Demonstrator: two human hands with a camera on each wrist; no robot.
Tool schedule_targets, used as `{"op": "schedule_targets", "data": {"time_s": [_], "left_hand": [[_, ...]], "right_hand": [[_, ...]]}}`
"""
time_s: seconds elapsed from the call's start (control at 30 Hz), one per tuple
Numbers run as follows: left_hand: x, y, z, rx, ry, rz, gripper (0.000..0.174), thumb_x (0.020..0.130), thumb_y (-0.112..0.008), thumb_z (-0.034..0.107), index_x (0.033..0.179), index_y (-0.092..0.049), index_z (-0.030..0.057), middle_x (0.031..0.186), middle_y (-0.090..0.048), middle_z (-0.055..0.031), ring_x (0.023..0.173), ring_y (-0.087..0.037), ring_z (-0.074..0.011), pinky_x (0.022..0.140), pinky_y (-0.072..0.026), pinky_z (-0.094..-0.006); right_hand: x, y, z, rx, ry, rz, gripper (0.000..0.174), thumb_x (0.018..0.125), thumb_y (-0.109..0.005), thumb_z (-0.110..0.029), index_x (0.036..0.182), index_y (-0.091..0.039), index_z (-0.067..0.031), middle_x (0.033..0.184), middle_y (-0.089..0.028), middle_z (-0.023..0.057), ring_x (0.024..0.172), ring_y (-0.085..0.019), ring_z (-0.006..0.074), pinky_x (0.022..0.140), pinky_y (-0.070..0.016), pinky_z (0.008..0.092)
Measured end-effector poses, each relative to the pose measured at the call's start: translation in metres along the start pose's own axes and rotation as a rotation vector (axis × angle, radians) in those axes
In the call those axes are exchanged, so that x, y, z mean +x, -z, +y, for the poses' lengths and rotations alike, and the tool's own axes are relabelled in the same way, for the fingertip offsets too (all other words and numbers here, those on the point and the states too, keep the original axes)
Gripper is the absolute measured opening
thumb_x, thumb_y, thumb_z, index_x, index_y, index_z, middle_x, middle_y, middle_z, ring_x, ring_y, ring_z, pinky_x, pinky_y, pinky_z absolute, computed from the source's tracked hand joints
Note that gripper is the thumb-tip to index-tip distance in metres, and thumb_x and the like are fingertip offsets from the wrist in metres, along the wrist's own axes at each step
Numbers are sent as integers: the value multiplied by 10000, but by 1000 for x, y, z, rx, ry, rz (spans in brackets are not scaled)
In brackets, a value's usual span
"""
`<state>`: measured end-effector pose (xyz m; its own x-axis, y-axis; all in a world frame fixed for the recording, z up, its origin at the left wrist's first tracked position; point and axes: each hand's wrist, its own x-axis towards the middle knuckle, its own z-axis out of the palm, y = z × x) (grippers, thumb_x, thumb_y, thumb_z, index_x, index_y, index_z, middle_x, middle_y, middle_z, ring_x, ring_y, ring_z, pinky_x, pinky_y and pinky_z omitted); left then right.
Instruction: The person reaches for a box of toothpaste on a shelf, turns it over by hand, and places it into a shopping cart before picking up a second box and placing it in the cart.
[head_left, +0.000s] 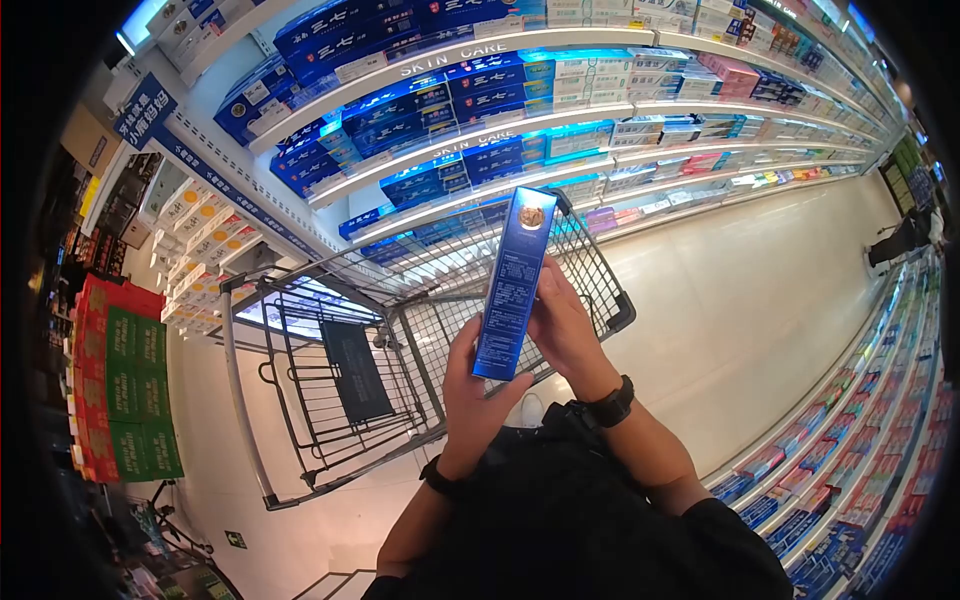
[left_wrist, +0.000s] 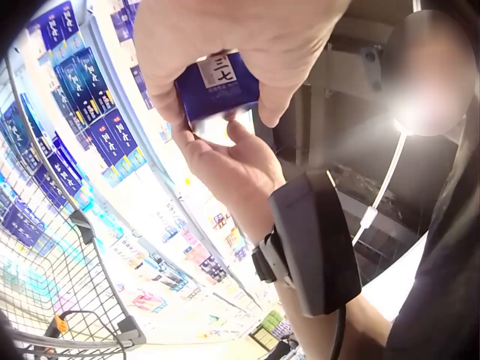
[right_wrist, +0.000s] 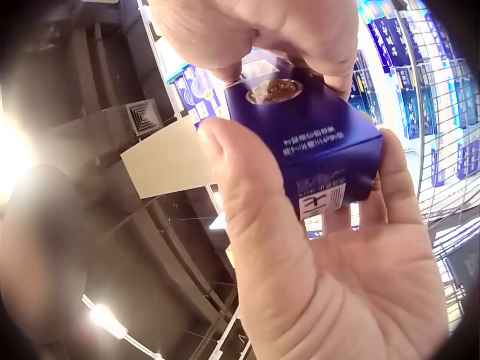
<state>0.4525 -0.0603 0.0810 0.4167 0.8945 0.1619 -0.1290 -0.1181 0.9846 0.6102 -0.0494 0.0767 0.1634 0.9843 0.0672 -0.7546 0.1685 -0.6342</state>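
I hold a tall blue carton (head_left: 512,285) upright over a shopping cart, its gold seal at the top end. My left hand (head_left: 470,375) grips its lower end, with the thumb across the front. My right hand (head_left: 560,310) holds its right edge, fingers curled behind it. In the left wrist view the left hand (left_wrist: 225,45) pinches the carton's end (left_wrist: 217,82), and the right hand (left_wrist: 232,169) touches it from below. Seen from the right wrist, the left thumb lies along the carton (right_wrist: 315,142) and the right hand's fingers (right_wrist: 255,30) pinch its far end.
A wire shopping cart (head_left: 330,340) stands in front of me in the aisle. Shelves of blue and white cartons (head_left: 480,90) run along the far side. More stocked shelves (head_left: 850,470) line the right. Red and green boxes (head_left: 120,390) are stacked at the left.
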Motion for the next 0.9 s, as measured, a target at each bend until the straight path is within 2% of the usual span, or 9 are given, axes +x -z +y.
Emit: {"op": "schedule_targets", "data": {"time_s": [0.07,0.17,0.27,0.37,0.47,0.57,0.67,0.77,0.9], "left_hand": [[1,2,-8,158,-50,-43,911,695,-815,60,1425,-280,-42,1334,-465,-159,1188,-523,-220,962,-464,-322],[-1,3,-13,169,-49,-71,938,694,-756,-39,1466,-224,-14,1380,-430,-124,1248,-462,-196,1046,-383,-325],[-2,6,-13,175,-68,-97,956,685,-752,-31,1472,-209,-14,1381,-434,-115,1246,-466,-194,1044,-385,-323],[-2,12,-19,75,-25,-158,998,702,-806,81,1471,-180,-35,1497,-273,-209,1313,-422,-278,1030,-431,-356],[0,14,-14,78,-26,-181,996,710,-800,67,1476,-170,-26,1507,-248,-201,1322,-407,-275,1041,-428,-368],[2,15,-15,56,-16,-181,988,710,-798,47,1477,-179,-18,1509,-249,-195,1329,-396,-271,1029,-440,-373],[3,15,-13,48,-24,-173,967,707,-801,37,1469,-208,-18,1498,-269,-185,1322,-401,-268,1019,-450,-369],[3,13,-17,41,-51,-121,936,705,-805,42,1448,-240,-35,1471,-305,-178,1299,-424,-262,1007,-460,-365],[6,9,-19,203,-211,5,880,686,-808,36,1423,-327,11,1447,-321,-186,1274,-448,-295,978,-475,-391]], "right_hand": [[-1,-4,4,-18,-12,-15,629,1002,-463,-360,1475,-200,-39,1189,-539,62,1047,-551,112,920,-466,285],[-5,-14,8,-86,-9,75,573,970,-479,-451,1372,-349,-63,1132,-582,91,1026,-600,161,890,-500,302],[-8,-15,9,-98,-12,84,608,964,-490,-456,1391,-328,-54,1136,-577,87,1041,-594,159,897,-499,308],[-9,-14,8,-140,-8,66,655,948,-514,-473,1401,-313,-45,1142,-568,77,1035,-590,156,889,-499,303],[-12,-7,7,-146,-43,-61,725,997,-472,-366,1499,-107,8,1442,-366,134,1240,-450,170,1025,-379,309],[-15,-11,4,-294,3,-51,705,998,-473,-354,1499,-132,5,1467,-339,148,1283,-415,200,1065,-329,326],[-17,-11,2,-434,25,-47,690,997,-470,-357,1498,-157,-2,1472,-339,161,1315,-384,224,1088,-289,334],[-19,-18,-3,-525,18,-53,671,1002,-458,-359,1498,-173,-9,1398,-432,154,1254,-442,205,1051,-339,325],[-24,-32,-9,-623,49,-91,654,965,-542,-309,1471,-251,-14,1260,-537,113,1132,-514,158,960,-421,311]]}}
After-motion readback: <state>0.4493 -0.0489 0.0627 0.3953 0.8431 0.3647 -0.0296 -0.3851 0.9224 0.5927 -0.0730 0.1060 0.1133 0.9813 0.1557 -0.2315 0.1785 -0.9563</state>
